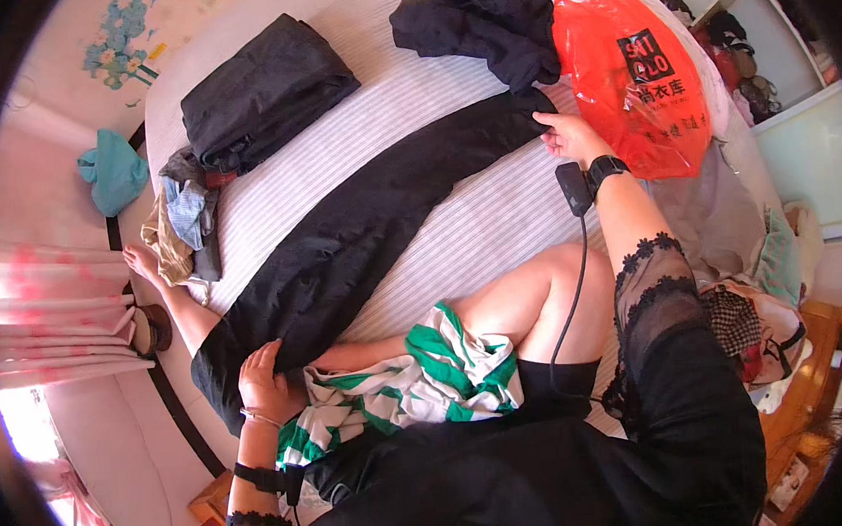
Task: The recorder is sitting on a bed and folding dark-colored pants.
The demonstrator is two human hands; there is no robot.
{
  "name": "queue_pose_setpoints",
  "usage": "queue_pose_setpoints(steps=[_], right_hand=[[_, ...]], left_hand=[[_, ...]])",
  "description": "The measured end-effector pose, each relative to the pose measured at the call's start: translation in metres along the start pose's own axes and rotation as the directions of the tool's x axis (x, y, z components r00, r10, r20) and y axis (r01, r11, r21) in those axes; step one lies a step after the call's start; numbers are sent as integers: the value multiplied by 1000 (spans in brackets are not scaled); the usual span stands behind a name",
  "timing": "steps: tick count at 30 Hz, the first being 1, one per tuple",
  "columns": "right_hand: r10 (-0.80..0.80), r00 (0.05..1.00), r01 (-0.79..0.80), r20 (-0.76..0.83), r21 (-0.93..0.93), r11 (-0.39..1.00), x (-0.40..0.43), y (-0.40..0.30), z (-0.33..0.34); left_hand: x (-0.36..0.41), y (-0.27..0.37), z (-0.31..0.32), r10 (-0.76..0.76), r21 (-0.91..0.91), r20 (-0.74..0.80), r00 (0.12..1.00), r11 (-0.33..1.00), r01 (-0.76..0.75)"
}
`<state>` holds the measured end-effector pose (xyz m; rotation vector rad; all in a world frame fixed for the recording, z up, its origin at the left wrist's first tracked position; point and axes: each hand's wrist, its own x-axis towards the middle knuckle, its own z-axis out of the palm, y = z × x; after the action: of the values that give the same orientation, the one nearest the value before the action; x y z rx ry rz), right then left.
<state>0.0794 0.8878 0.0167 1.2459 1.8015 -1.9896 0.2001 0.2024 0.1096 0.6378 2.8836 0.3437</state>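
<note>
A long black garment (360,209), apparently trousers laid lengthwise, stretches diagonally over the striped bed sheet (420,252). Its narrow far end is pinched between the thumb and fingers of my right hand (566,137), beside the red bag. At the wide near end, my left hand (263,380) grips the edge of the cloth; part of that grip is hidden. The near end also covers part of my left leg. A green and white striped cloth (463,365) lies crumpled across my lap, close to my left hand.
A folded black bundle (266,92) rests at the back left, with a small pile of clothes (186,212) near it. Another crumpled black garment (479,28) touches the red plastic bag (641,83), which bears writing. A cable (574,290) hangs from the device at my right wrist.
</note>
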Motion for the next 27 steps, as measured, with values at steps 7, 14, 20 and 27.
queue_pose_setpoints(steps=[7, 14, 20, 27], right_hand=[[-379, 924, 381, -57, 33, 924, -49, -20, 16], [-423, 904, 396, -66, -250, 884, -50, -38, -39], [-572, 815, 280, -93, -801, 529, -12, -2, -73], [-496, 867, 472, -59, -223, 853, -63, -18, -63]], left_hand=[[-15, -10, -21, -13, -321, -135, 991, 947, -31], [-16, -9, -36, 135, -340, -68, 988, 928, -151], [2, 33, -41, 213, -162, 285, 935, 972, -172], [46, 25, -29, 95, -361, 84, 992, 931, -58]])
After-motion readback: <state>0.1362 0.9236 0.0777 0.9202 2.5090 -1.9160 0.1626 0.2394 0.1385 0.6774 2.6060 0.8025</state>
